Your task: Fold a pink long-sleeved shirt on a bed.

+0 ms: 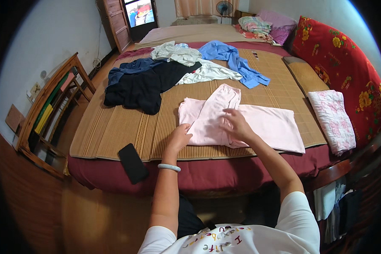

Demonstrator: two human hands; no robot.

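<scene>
A pale pink garment (266, 122) lies on the bed mat in front of me, with one long part folded up and across its left half. Whether it is a top or trousers I cannot tell. My left hand (179, 137) is closed on its near left edge, thumb and fingers pinching the cloth. Over the middle of the garment is my right hand (237, 125), fingers apart and slightly bent, close to the folded part. It grips no cloth that I can see.
Beyond the garment lie a black garment (135, 91), a white one (209, 72) and a blue shirt (228, 55). A black phone (133, 163) rests at the bed's near edge. To the right are a folded pink-and-white cloth (332, 120) and a red floral headboard cover (338, 55).
</scene>
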